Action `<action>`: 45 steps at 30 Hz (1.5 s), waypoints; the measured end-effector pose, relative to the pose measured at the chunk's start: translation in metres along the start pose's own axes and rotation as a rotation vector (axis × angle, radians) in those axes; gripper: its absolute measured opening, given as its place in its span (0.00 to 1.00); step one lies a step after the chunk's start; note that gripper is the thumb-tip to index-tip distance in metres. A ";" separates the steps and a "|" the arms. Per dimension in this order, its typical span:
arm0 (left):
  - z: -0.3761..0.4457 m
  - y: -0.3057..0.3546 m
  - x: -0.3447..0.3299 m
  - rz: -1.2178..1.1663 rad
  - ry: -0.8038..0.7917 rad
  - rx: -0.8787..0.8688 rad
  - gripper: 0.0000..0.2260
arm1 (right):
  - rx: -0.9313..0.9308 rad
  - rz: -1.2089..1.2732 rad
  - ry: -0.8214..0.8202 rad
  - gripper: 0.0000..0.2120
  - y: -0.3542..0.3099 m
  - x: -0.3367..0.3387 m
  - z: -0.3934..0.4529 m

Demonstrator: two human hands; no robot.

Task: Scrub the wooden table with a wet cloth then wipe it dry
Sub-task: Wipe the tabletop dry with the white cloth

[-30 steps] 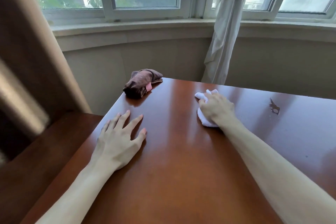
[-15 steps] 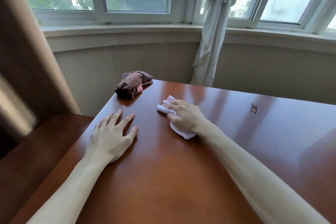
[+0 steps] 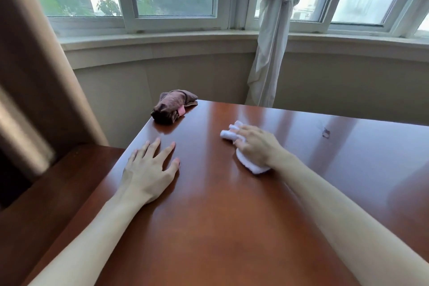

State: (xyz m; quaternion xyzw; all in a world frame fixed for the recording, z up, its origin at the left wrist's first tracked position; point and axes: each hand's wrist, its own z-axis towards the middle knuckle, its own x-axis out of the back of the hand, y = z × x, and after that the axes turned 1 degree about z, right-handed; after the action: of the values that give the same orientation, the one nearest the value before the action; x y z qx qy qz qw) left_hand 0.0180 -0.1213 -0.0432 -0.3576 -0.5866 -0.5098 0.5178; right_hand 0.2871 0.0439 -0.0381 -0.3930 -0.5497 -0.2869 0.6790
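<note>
No writing shows anywhere; the only label is a pink tag (image 3: 181, 110) on the one brown cloth (image 3: 173, 107), bundled at the wooden table's (image 3: 209, 227) far left corner, and I can read nothing on it. I count two cloths: that brown one, and one white cloth (image 3: 246, 160) nearer the table's middle, which my right hand (image 3: 255, 146) presses down with fingers curled over it. My left hand (image 3: 148, 169) lies flat on the table near its left edge, fingers spread apart, holding nothing.

I see a wooden table (image 3: 232, 227), glossy and smooth, mirroring the window light. The white cloth (image 3: 248, 161) looks soft and matt; the brown cloth (image 3: 171, 109) plush, with a pink tag.
</note>
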 end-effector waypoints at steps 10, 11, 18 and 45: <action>0.006 -0.003 -0.003 -0.047 0.043 0.022 0.28 | 0.055 -0.053 0.016 0.26 -0.066 -0.014 0.125; 0.005 -0.003 -0.003 -0.056 0.040 0.030 0.30 | 0.117 -0.045 0.009 0.24 -0.083 -0.015 0.111; 0.005 -0.003 0.001 -0.066 0.044 0.046 0.41 | 0.386 0.065 0.004 0.24 -0.116 -0.019 -0.007; -0.015 -0.042 0.031 -0.334 0.149 0.161 0.24 | 0.600 0.137 -0.074 0.28 -0.165 -0.024 -0.009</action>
State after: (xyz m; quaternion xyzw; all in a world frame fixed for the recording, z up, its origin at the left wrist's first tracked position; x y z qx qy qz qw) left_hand -0.0244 -0.1482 -0.0239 -0.1737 -0.6368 -0.5652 0.4949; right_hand 0.1506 -0.0511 -0.0261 -0.2214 -0.6066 -0.0510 0.7619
